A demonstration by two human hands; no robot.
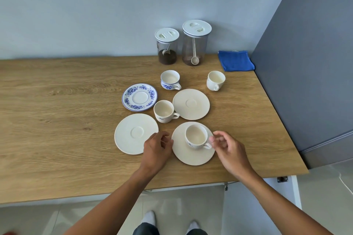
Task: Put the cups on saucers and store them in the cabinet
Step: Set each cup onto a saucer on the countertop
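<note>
Two lidded jars (pixel 167 46) (pixel 195 43) of dark grounds (a scoop inside each) stand by the wall. A folded blue cloth (pixel 236 60) lies just right of them.

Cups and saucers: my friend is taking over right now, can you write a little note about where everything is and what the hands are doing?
Left hand: empty, at the near saucer's left rim.
Right hand: empty, by the handle of the cup on it.
Done: that one cup sits on its saucer.
Left: blue floral cup goes on the blue floral saucer; middle cup and far right cup go on the two bare cream saucers. Then store all four sets; no cabinet in view.
</note>
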